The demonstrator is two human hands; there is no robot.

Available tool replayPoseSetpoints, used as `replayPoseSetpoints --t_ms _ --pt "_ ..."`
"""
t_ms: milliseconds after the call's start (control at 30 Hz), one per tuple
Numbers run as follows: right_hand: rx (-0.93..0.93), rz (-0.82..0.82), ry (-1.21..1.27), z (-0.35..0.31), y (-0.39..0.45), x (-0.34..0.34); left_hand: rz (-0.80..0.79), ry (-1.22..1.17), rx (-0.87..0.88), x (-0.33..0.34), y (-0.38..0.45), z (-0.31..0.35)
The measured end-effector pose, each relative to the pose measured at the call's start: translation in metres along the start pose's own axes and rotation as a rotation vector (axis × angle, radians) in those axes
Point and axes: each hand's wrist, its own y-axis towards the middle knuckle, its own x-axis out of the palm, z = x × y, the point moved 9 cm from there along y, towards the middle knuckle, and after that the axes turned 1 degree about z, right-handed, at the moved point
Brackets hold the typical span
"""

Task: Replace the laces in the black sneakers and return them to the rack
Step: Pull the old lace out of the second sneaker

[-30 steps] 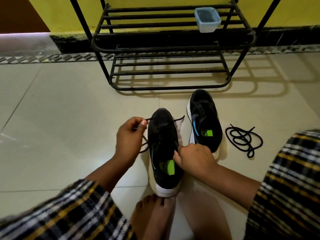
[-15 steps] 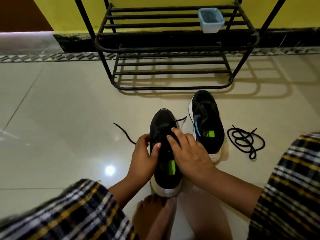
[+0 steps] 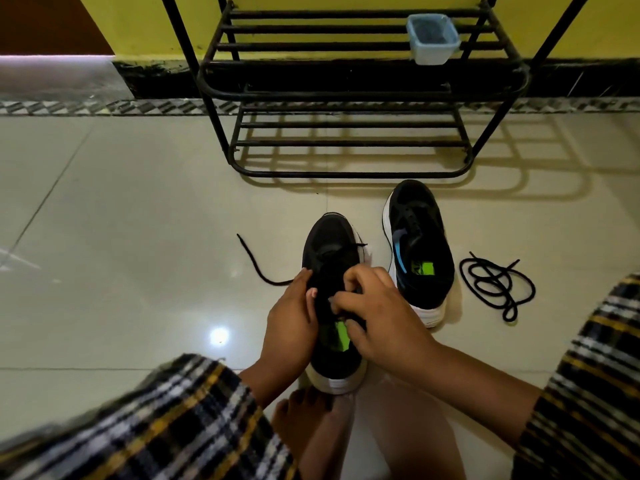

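Left hand (image 3: 289, 327) grips the near sneaker (image 3: 332, 271) on the floor (image 3: 121, 254) while right hand (image 3: 377, 313) fingers pinch its lace (image 3: 258, 265), which could slip from an eyelet if tugged unevenly

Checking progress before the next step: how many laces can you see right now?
2. One lace is threaded in the near sneaker under both hands, its end trailing left on the floor. One coiled lace lies loose right of the far sneaker. Others may be hidden.
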Motion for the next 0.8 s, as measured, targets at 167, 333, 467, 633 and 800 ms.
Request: replayPoseSetpoints --t_ms 167,333,467,633,800 --pt "-0.009 -0.024 0.314 -0.018 0.005 -0.015 0.001 0.074 -0.079 -0.005 0.000 -0.010" --pt "0.137 -0.137 0.759 -0.018 0.010 -0.022 -0.088 0.180 -0.131 0.003 0.004 -0.017" --pt "0.340 -0.354 0.608 -0.013 0.002 -0.003 -0.113 0.239 -0.093 0.007 0.008 -0.006" --pt "0.472 -0.377 0.742 -0.011 -0.003 -0.003 -0.136 0.277 -0.081 0.009 0.007 -0.002" --pt "0.378 -0.012 1.092 -0.011 0.017 -0.052 -0.141 0.272 -0.076 0.011 0.008 0.001"
